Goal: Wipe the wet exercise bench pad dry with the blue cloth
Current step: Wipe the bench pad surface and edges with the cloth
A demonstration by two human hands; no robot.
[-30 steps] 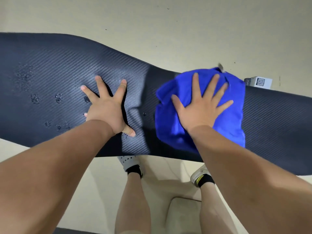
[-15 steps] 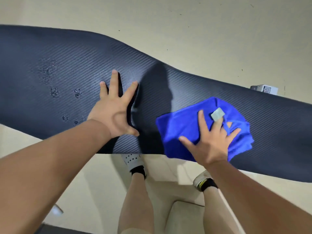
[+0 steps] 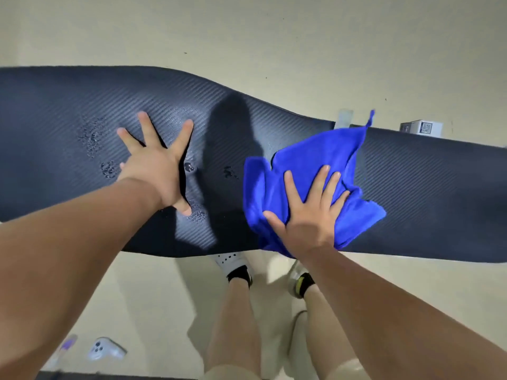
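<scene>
Head view: our right hand [image 3: 307,212] pressed flat, fingers spread, on the cloth [image 3: 315,171] atop the pad [image 3: 425,193]; droplets [image 3: 229,171] lay just left, nearer our splayed left hand [image 3: 156,163].

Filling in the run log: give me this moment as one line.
left hand flat on bench pad | right hand pressing blue cloth | droplets remain left | wipe unfinished
</scene>
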